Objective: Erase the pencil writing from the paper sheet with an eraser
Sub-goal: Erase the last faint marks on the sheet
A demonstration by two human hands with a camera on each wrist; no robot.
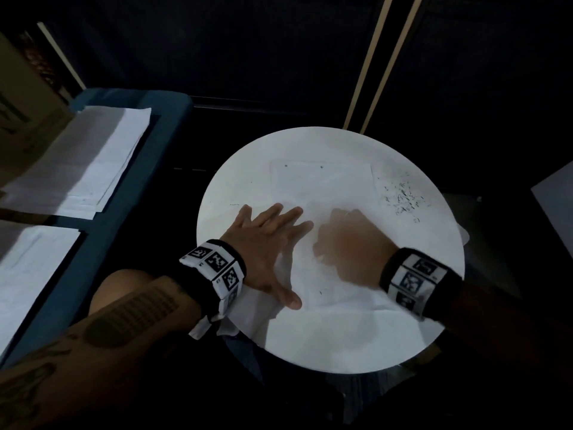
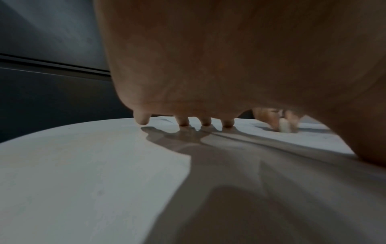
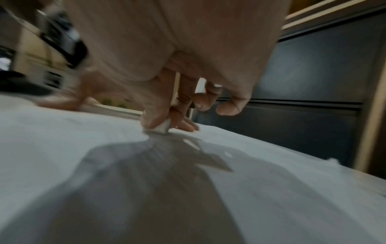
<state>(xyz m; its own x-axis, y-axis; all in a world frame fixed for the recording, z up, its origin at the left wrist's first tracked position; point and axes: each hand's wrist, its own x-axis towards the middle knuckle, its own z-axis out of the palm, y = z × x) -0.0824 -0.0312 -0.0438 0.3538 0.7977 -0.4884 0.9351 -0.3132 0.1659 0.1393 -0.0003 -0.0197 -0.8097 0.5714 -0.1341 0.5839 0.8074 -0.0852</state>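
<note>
A white paper sheet (image 1: 322,187) lies on the round white table (image 1: 428,305). My left hand (image 1: 266,240) lies flat on the sheet's left part with fingers spread and straight. In the left wrist view its fingertips (image 2: 183,123) press the paper. My right hand (image 1: 347,240), blurred by motion, sits just right of it. In the right wrist view the thumb and fingers of the right hand (image 3: 165,122) pinch a small white eraser (image 3: 160,128) whose lower end touches the paper (image 3: 62,132). The same eraser (image 2: 284,127) shows far off in the left wrist view. No pencil writing is legible.
Dark eraser crumbs (image 1: 403,197) are scattered on the table's right side. Stacks of white sheets (image 1: 93,162) lie on a blue surface (image 1: 130,212) to the left, with another sheet (image 1: 31,268) nearer. A cardboard box (image 1: 21,113) stands far left. Dark cabinet fronts rise behind.
</note>
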